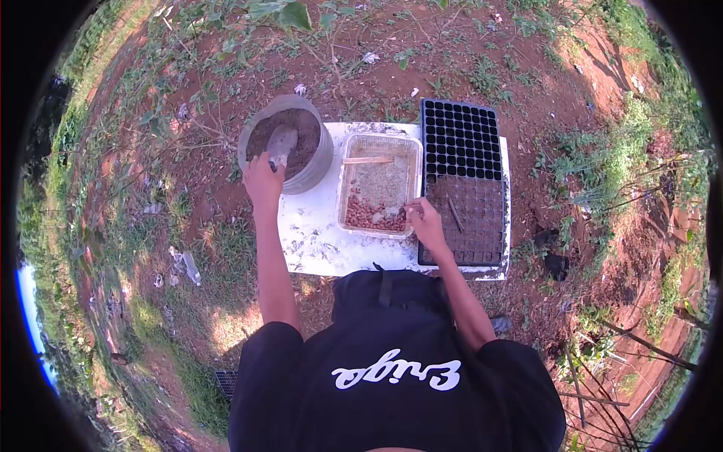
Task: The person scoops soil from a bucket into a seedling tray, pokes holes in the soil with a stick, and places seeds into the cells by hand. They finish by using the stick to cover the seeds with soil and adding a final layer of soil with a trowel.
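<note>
A grey bucket of dark soil stands at the table's left end, with a trowel lying in it, blade on the soil. My left hand is at the near-left side of the bucket, its fingers closed around the trowel's dark handle. In the middle, a clear plastic tub holds pale grainy material and reddish-brown seeds, gathered at the near end. My right hand is closed on the tub's right rim, fingertips just inside near the seeds. A wooden stick lies across the tub's far-left part.
Right of the tub lies a black seedling tray with open cells. Its near half is soil-filled, and a dark stick rests there. The white table is smeared with soil. Weeds and bare red earth surround it.
</note>
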Available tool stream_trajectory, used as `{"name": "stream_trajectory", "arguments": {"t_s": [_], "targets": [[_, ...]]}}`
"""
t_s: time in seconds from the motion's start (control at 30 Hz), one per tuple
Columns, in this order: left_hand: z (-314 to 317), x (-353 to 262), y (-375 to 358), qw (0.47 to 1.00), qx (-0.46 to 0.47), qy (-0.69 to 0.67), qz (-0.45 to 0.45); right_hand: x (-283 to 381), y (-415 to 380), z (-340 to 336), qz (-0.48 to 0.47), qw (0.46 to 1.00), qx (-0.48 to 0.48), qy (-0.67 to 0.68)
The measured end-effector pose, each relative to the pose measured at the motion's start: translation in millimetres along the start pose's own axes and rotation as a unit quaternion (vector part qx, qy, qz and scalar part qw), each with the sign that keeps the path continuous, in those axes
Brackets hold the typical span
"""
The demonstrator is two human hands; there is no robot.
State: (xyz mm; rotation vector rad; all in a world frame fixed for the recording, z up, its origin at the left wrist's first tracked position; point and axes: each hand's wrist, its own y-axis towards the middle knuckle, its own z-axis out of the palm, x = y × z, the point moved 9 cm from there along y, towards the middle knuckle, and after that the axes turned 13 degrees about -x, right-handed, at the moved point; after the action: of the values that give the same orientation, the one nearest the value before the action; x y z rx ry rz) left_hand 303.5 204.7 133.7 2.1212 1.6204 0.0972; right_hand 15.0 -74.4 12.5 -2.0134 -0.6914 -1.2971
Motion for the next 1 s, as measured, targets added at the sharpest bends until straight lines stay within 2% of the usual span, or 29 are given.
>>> {"name": "stream_trajectory", "arguments": {"t_s": [0.03, 0.07, 0.1, 0.17, 0.2, 0.27, 0.3, 0.37, 0.4, 0.53, 0.67, 0.73, 0.8, 1.0], "targets": [[-6.5, -17.9, -6.1, 1.0, 0.005, 0.002, 0.001, 2.3, 0.6, -2.1, -0.035, 0.999, -0.013, -0.022], [-30.4, -48.0, -9.0, 0.995, -0.076, -0.048, 0.038, 5.3, 1.5, -3.4, -0.07, 0.996, -0.027, -0.045], [-49.1, -73.7, -16.8, 0.98, -0.157, -0.099, 0.074, 4.1, 3.1, 1.5, -0.066, 0.996, -0.027, -0.045], [-32.1, -107.5, -37.5, 0.971, -0.072, -0.211, 0.088, 20.5, 3.1, 28.7, -0.153, 0.987, 0.03, -0.05], [-17.9, -122.8, -52.1, 0.959, -0.024, -0.262, 0.1, 15.4, 8.0, 36.0, -0.151, 0.987, 0.031, -0.049], [17.9, -145.2, -89.7, 0.938, 0.062, -0.312, 0.137, 9.9, 10.4, 66.4, -0.268, 0.943, 0.081, -0.182], [35.2, -151.5, -111.2, 0.93, 0.103, -0.312, 0.162, 7.6, 13.9, 71.7, -0.267, 0.943, 0.082, -0.18], [65.9, -146.2, -147.9, 0.928, 0.116, -0.299, 0.188, -10.2, 29.8, 61.3, -0.163, 0.964, -0.007, -0.21], [78.7, -145.5, -164.8, 0.925, 0.128, -0.288, 0.214, -16.3, 31.9, 59.2, -0.142, 0.96, -0.033, -0.241], [108.0, -143.4, -206.9, 0.911, 0.208, -0.254, 0.249, -19.6, 29.4, 65.1, -0.157, 0.95, -0.011, -0.27], [114.1, -139.0, -212.7, 0.927, 0.193, -0.217, 0.237, -22.0, 27.9, 66.3, -0.183, 0.946, 0.006, -0.269], [117.1, -135.4, -209.8, 0.929, 0.218, -0.221, 0.203, -18.0, 28.4, 66.6, -0.19, 0.95, 0.004, -0.249], [118.1, -134.3, -209.8, 0.93, 0.234, -0.211, 0.19, -25.3, 30.7, 69.9, -0.15, 0.959, 0.019, -0.239], [119.1, -134.0, -208.2, 0.932, 0.26, -0.196, 0.161, -22.6, 26.3, 72.9, -0.177, 0.954, -0.003, -0.244]]}}
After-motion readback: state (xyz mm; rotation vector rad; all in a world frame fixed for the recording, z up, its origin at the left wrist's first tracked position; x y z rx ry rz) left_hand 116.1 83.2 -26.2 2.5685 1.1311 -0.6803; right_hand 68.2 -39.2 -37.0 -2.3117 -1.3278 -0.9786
